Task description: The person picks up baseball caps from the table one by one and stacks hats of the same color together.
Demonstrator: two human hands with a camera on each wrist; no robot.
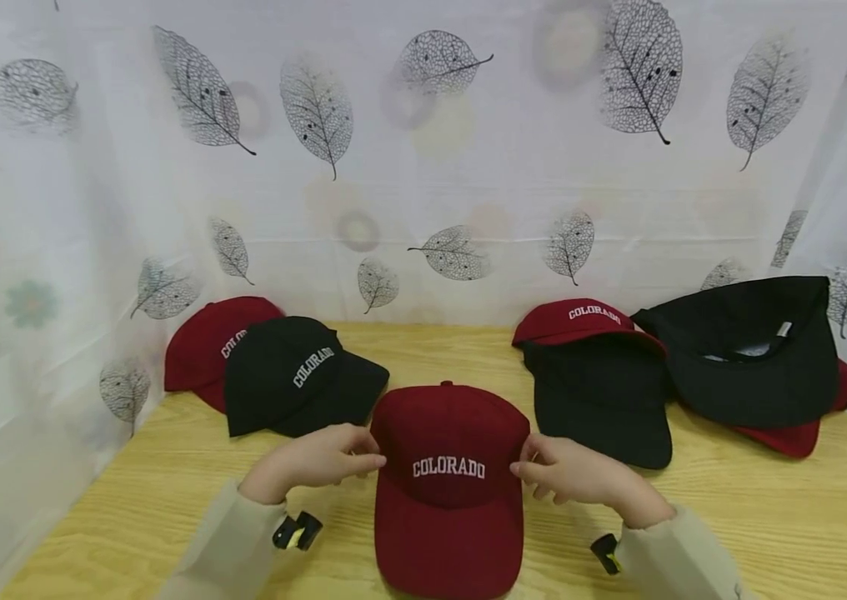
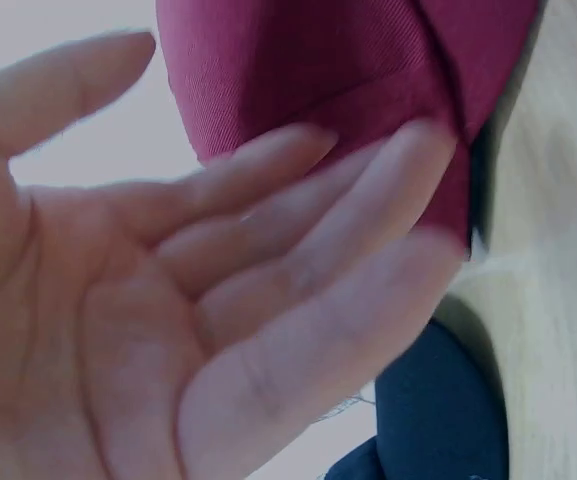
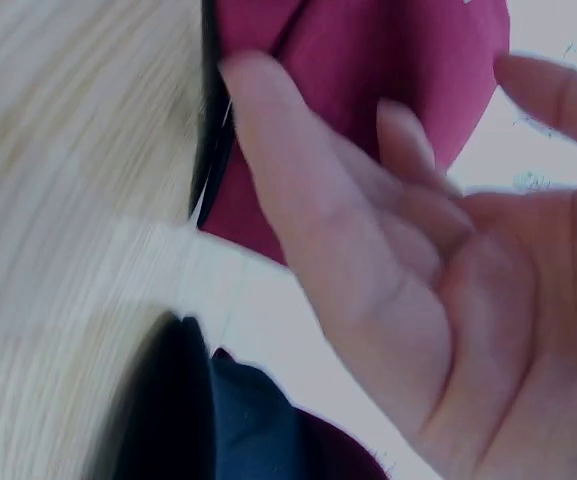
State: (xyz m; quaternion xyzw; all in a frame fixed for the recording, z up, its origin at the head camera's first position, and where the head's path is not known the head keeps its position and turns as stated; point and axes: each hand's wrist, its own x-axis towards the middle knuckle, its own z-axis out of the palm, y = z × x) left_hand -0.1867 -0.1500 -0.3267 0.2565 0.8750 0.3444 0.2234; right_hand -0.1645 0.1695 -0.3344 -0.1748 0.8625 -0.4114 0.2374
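Observation:
A dark red baseball cap [image 1: 449, 425] with white COLORADO lettering sits on the wooden table, its brim pointing towards me. At the left side of its crown is my left hand [image 1: 329, 457], thumb and fingertips right by the fabric. My right hand [image 1: 569, 471] mirrors it on the other side. In the left wrist view the fingers [image 2: 318, 285] are loosely extended across the red cloth [image 2: 298, 70], with the thumb apart. The right wrist view has the right hand's fingers [image 3: 313, 200] relaxed beside the cap [image 3: 378, 80], pinching nothing.
At the back left, a black cap [image 1: 273, 379] overlaps a red cap [image 1: 202, 350]. Back right, a red cap [image 1: 566, 321] lies on a black one [image 1: 603, 400]. Beside them an upturned black cap [image 1: 761, 375] rests on another red cap [image 1: 794, 437]. A leaf-patterned curtain [image 1: 393, 192] hangs behind.

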